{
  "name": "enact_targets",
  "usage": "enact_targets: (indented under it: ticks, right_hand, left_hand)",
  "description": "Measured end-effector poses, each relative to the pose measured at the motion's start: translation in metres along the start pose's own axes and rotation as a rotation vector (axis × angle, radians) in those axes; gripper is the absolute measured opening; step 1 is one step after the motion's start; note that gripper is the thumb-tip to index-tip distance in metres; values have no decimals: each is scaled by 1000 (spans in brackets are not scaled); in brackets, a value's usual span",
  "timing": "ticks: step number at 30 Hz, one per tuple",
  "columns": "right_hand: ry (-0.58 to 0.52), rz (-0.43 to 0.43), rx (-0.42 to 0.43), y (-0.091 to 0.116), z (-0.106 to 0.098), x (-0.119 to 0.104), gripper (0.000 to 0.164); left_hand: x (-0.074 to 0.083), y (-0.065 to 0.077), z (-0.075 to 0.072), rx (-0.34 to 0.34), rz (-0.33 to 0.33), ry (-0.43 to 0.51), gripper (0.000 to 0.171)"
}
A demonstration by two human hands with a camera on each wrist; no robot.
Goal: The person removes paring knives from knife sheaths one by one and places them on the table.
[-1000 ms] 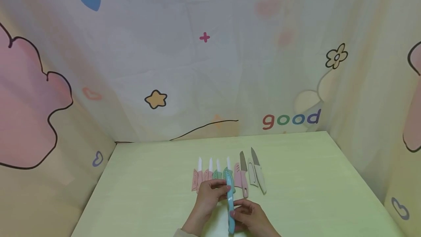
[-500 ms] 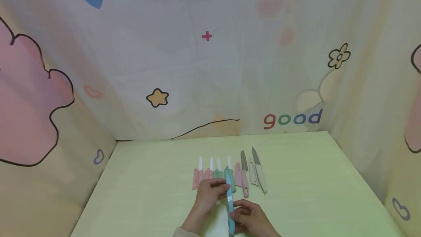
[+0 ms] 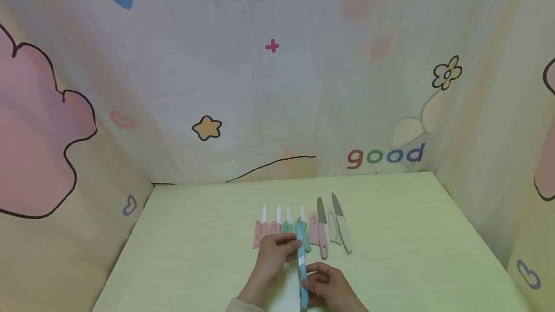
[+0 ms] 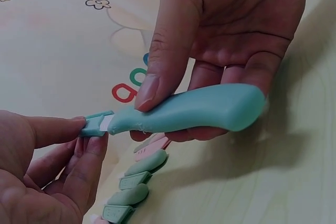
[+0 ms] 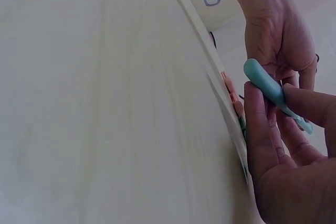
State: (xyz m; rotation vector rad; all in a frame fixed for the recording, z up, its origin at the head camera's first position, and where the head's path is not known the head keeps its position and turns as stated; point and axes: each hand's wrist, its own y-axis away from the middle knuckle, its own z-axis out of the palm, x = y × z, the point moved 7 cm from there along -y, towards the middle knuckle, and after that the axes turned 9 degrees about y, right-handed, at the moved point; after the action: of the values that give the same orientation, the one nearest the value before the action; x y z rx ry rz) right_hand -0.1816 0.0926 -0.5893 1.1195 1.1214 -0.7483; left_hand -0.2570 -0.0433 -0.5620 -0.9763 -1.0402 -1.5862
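Observation:
A turquoise knife [image 3: 303,284] is held upright-on-view in front of me, above the table, its handle toward me. My left hand [image 3: 270,258] pinches its turquoise sheath [image 4: 93,125] between thumb and fingers. The handle is gripped by my right hand [image 3: 331,284], thumb on one side and fingers on the other. In the left wrist view a short strip of white blade [image 4: 107,124] shows between sheath and handle; the rest of the blade is hidden. The right wrist view shows the handle [image 5: 264,82] between both hands.
Behind my hands lies a row of knives beside their sheaths: small pink ones [image 3: 264,229], green ones [image 3: 289,226], a larger pink-handled knife [image 3: 322,240] and a cream-handled knife [image 3: 343,232]. The pale green table [image 3: 412,240] meets a printed curtain at its back edge.
The strip of white blade between sheath and handle shows more clearly than one second ago. Both hands keep their holds, and the head view has shifted slightly.

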Motion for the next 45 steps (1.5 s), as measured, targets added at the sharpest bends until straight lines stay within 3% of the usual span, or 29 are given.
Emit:
enact_targets:
  ticks: [45]
  right_hand:
    - [33,5,-15,9,9,2,35]
  left_hand:
    - [13,-3,-9,37,38,20,25]
